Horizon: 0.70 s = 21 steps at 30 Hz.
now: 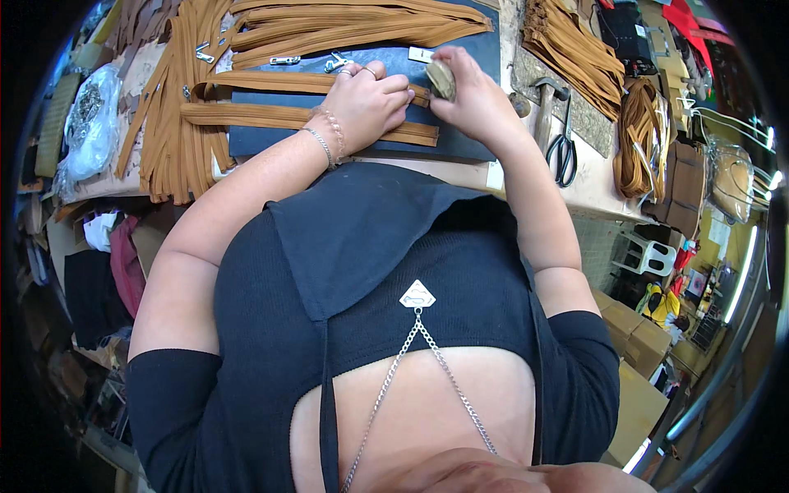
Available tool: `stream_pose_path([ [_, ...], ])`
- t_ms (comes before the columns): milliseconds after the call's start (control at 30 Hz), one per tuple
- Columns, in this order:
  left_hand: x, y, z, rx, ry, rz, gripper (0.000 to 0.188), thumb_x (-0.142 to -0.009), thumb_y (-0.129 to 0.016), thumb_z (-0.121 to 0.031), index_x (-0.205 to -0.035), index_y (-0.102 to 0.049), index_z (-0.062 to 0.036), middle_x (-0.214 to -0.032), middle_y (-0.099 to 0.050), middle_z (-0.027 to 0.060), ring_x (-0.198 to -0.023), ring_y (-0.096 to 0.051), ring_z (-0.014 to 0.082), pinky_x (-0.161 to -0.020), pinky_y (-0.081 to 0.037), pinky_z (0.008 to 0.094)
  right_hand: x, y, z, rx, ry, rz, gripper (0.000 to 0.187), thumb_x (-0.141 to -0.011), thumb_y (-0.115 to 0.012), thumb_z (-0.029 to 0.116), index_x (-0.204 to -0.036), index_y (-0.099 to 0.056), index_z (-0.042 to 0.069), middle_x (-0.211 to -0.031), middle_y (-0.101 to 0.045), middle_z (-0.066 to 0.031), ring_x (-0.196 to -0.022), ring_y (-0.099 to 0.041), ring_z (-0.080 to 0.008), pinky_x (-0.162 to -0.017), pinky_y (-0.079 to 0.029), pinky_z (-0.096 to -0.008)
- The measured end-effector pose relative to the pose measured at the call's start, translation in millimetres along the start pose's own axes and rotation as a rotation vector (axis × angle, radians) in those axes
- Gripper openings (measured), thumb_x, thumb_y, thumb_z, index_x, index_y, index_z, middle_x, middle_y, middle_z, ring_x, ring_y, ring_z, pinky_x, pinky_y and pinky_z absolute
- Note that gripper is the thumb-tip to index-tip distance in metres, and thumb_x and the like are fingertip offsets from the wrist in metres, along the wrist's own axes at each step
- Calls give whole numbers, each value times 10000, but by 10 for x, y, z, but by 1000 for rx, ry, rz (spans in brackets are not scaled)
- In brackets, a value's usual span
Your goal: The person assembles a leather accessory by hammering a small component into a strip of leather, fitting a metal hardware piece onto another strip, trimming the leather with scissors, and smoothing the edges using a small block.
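Note:
My left hand lies across a brown zipper strip, its fingers closed down on the strip near its right end. A second brown zipper strip runs below it, passing under that hand's wrist and coming out on the right. My right hand grips a small khaki, rounded piece beside the upper strip's end; its exact kind is unclear. Both strips lie on a dark flat board. Metal zipper sliders and a small white block sit just beyond my hands.
More brown zipper strips are stacked at the far side, with others hanging over the table's left edge. To the right are a hammer, black-handled scissors and bundled zippers. A clear plastic bag stands far left.

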State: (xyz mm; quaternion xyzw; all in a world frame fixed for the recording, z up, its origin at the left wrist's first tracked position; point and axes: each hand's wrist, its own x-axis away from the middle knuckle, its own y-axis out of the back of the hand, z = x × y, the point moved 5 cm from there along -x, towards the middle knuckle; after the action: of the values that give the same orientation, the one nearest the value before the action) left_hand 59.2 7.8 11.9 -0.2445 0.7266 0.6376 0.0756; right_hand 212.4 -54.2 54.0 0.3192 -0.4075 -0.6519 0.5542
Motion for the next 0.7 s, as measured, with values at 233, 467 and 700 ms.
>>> stream_pose_path([
  [233, 20, 17, -7, -3, 5, 3, 200, -877, -664, -286, -1031, -695, -163, -972, -584, -44, -928, -544, 178, -809, -447, 377, -22, -61, 38, -14, -26, 94, 552, -763, -721, 151, -1263, -490, 119, -1204, -620, -164, -1117, -614, -378, -928, -499, -433],
  [467, 4, 17, -22, -16, -2, -54, 168, -869, -665, -311, -966, -710, -180, -936, -573, -68, -926, -552, 169, -821, -470, 379, -90, -7, 106, 90, 60, 164, 553, -750, -715, 140, -1256, -494, 114, -1206, -618, -156, -1111, -614, -378, -926, -504, -433],
  [700, 18, 28, -11, -23, 4, -26, 176, -865, -667, -307, -979, -714, -182, -943, -577, -68, -936, -554, 169, -827, -473, 383, 2, -30, 64, 64, 74, 109, 550, -747, -711, 129, -1255, -502, 116, -1201, -617, -145, -1114, -614, -376, -924, -508, -435],
])
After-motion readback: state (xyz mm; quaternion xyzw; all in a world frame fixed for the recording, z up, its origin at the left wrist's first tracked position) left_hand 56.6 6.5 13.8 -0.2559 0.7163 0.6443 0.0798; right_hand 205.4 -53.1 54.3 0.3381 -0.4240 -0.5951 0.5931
